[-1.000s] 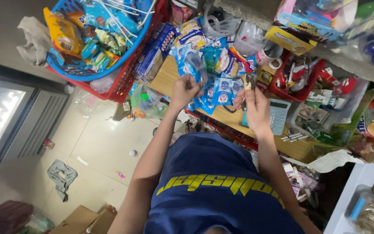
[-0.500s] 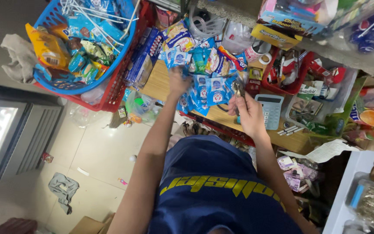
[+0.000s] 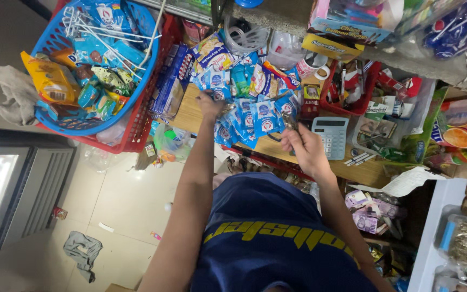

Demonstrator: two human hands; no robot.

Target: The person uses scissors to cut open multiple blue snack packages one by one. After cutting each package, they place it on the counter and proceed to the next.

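Hands among hanging sachets at a shop counter.
Left hand (image 3: 210, 104) reaching into blue-and-white sachets (image 3: 255, 116) strung over the wooden counter (image 3: 190, 113) — fingers buried, grip impossible to tell; right hand (image 3: 305, 148) closed on a small dark object, just left of the grey calculator (image 3: 329, 136). Blue basket (image 3: 55, 40) of snack packs upper left, inside a red basket (image 3: 136, 135); yellow box (image 3: 333, 46) on the shelf above.
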